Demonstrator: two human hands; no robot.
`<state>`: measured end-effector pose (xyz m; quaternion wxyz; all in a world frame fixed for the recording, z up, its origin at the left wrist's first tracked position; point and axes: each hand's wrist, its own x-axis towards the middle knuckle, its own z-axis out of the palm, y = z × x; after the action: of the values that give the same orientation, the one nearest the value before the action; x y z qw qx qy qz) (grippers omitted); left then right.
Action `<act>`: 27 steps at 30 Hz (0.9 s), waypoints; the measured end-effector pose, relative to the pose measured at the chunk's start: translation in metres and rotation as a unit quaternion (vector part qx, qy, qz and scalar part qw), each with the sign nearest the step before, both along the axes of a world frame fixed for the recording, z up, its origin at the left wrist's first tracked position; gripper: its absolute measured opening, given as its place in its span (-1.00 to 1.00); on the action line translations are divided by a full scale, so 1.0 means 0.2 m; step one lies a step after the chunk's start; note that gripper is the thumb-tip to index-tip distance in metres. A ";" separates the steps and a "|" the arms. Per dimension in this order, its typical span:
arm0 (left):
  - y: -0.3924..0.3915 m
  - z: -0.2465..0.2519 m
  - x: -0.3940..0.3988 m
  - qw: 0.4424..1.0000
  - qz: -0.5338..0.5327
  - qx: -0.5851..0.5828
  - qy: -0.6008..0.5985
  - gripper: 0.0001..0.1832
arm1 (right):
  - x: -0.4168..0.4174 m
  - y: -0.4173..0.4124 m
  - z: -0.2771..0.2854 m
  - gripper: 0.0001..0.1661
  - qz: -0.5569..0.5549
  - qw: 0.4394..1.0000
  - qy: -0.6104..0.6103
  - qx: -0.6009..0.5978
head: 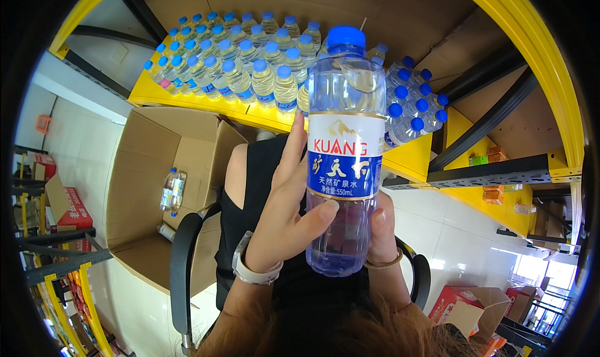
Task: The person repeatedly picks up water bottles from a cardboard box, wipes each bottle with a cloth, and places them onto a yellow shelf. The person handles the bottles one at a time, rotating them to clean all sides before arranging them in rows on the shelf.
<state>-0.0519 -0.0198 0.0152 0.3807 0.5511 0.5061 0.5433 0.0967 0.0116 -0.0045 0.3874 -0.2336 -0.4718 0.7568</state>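
A clear plastic water bottle [346,155] with a blue cap and a white and blue label stands upright close before the camera. My left hand [293,211] presses on its left side, thumb across the front below the label. Behind its lower right side is my right hand [383,228], partly hidden by the bottle, its thumb against it. Beyond, rows of capped water bottles [238,80] stand on a yellow shelf [145,91]. To their right is a group of bottles with darker blue caps [407,131].
A large open cardboard box [140,155] at the left holds several bottles [172,193]. Chair armrests [184,272] flank my body. Black shelf braces [483,122] cross at the right. Red and brown cartons [468,308] lie at the lower right, with small orange packs [496,154] on a shelf.
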 end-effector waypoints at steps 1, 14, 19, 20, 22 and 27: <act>0.00 0.00 -0.01 0.999 0.018 0.025 0.043 -0.29 | 0.00 0.00 0.00 -0.24 -0.012 1.000 -0.006 0.007; -0.02 0.02 0.06 0.993 0.053 -0.001 -0.109 -0.36 | -0.01 0.03 -0.01 -0.32 -0.069 0.993 -0.037 0.084; -0.03 0.01 0.04 0.996 0.058 0.006 -0.072 -0.37 | -0.02 0.04 0.00 -0.29 -0.075 0.987 -0.071 0.123; -0.03 0.01 0.04 0.996 0.058 0.004 -0.074 -0.36 | -0.01 0.04 0.00 -0.29 -0.071 0.987 -0.075 0.123; -0.03 0.01 0.05 0.995 0.059 0.005 -0.081 -0.36 | 0.00 0.04 0.00 -0.30 -0.063 0.987 -0.083 0.123; -0.03 0.02 0.07 0.993 0.063 0.001 -0.102 -0.37 | 0.00 0.04 0.00 -0.26 -0.072 0.986 -0.086 0.122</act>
<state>-0.0385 -0.0260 0.0200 0.3947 0.4599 0.4980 0.6203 0.0969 0.0199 -0.0054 0.4242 -0.2826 -0.5739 0.6409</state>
